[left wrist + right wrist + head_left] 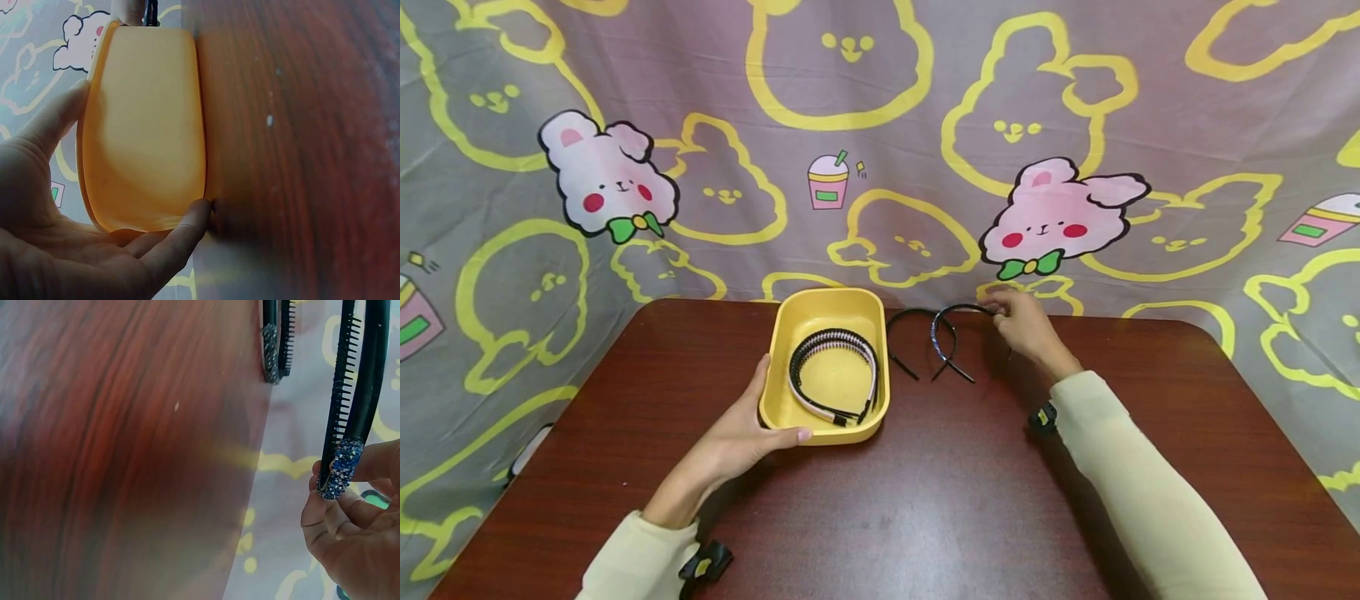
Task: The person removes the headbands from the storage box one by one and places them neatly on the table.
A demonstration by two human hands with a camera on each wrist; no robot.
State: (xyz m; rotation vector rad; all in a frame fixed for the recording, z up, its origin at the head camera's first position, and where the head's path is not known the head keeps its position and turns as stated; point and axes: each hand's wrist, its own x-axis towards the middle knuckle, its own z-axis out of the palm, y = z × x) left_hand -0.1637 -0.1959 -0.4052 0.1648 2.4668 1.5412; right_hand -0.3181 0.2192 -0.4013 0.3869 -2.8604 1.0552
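My left hand [737, 433] grips the near left corner of a yellow plastic box [767, 392], thumb on the front rim and fingers around the side. Inside the box lie several headbands [831, 335], black and pale pink, some with comb teeth. Towards the back of the table, my right hand [1030, 329] pinches a black toothed headband with blue rhinestones [342, 465] between thumb and fingers. Just left of it, close to the box, is another black headband [892, 337], whose glittery grey section shows in the right wrist view.
The dark red-brown wooden table [910, 500] stands against a grey curtain [715, 75] printed with yellow bears and white rabbits. A black strap with a buckle hangs at each wrist.
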